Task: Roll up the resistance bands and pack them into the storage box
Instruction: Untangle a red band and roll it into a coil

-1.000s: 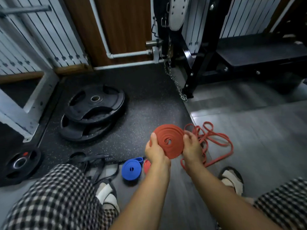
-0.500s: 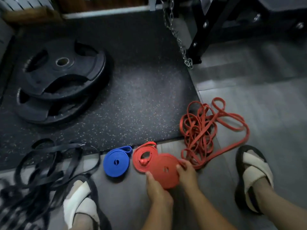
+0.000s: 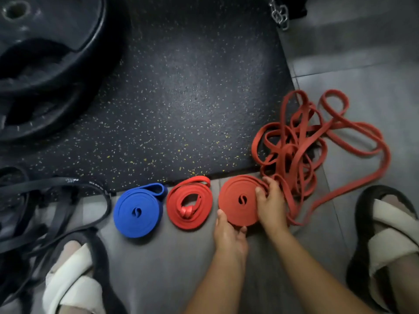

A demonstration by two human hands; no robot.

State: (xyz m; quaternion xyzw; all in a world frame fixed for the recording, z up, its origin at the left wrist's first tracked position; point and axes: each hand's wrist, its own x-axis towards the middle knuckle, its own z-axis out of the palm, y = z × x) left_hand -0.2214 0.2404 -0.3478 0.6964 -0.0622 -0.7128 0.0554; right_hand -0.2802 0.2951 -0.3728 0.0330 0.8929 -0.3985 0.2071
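Head view. Both forearms reach forward and down to the tiled floor (image 3: 158,264).

The left hand (image 3: 229,236) lies palm inward. Its thumb is against the near-left rim of the rolled orange-red resistance band (image 3: 233,207) and its fingertips are tucked at the near rim, pinching the coil.

The right hand (image 3: 271,202) covers the coil's right side. The thumb presses on the top face and the fingers curl round the far-right rim, gripping it.

The coil lies flat on the floor between the two hands, just short of the speckled rubber mat (image 3: 181,98).

- **Right of the coil:** a loose tangle of red bands (image 3: 285,155), touching the right hand's fingers.
- **Left of the coil, in a row:** a loosely coiled red band (image 3: 174,200), then a rolled blue band (image 3: 129,207).
- **Far left:** black bands (image 3: 70,180) lie in a heap.
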